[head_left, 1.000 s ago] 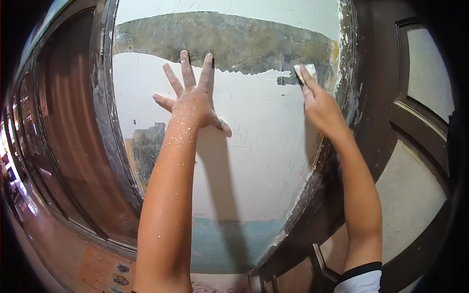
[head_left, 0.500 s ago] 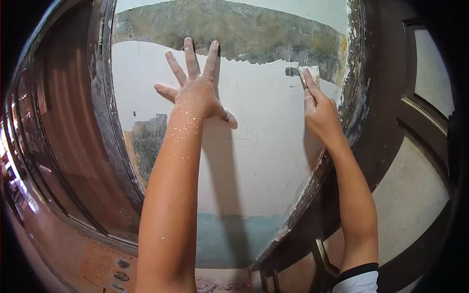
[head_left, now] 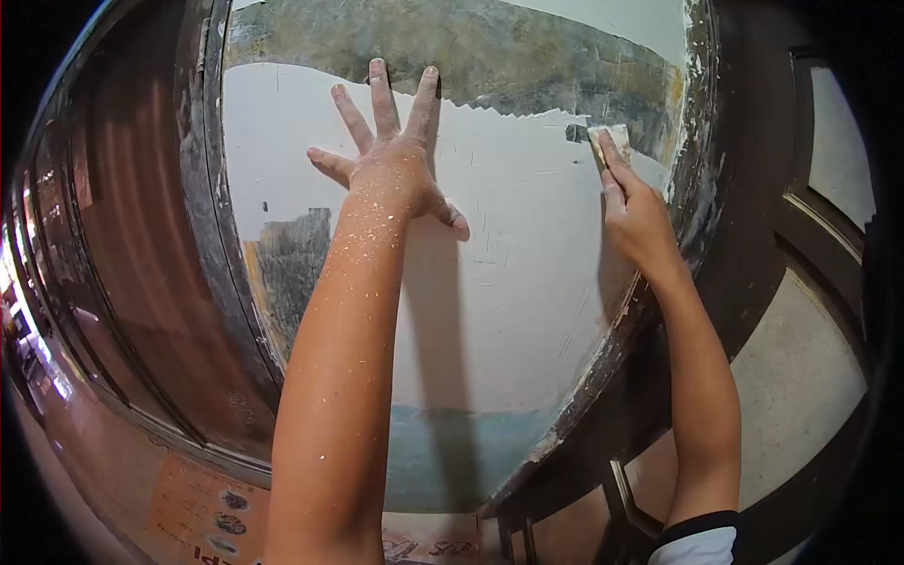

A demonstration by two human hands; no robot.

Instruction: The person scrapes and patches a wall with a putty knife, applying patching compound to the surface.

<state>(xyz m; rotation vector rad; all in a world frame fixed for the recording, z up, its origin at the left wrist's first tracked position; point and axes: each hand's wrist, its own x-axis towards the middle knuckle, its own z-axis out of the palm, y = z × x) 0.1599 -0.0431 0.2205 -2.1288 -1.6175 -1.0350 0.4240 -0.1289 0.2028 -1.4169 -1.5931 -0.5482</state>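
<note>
My left hand [head_left: 391, 169] is pressed against the wall with its fingers spread wide, and it holds nothing. White flakes dot that hand and forearm. A scraper [head_left: 612, 146], its flat blade smeared white, is gripped in my right hand [head_left: 640, 217], with the index finger laid along it. The blade touches the wall near the jagged upper edge of the white coating [head_left: 527, 245]. Just left of the blade is a small bare grey patch [head_left: 576, 134]. Above the coating runs a band of exposed grey-brown wall [head_left: 452, 47].
A second exposed grey patch [head_left: 297, 254] lies lower left, by the worn dark frame [head_left: 212, 188]. Brown panelled woodwork [head_left: 753, 226] stands at the right, and a reddish-brown curtain-like surface [head_left: 141, 217] at the left. Printed cardboard [head_left: 198, 513] lies below.
The whole view has shifted a little, so the wall and both hands appear further right. Against the wall, the scraper has slid slightly downward. My left hand stays planted in place.
</note>
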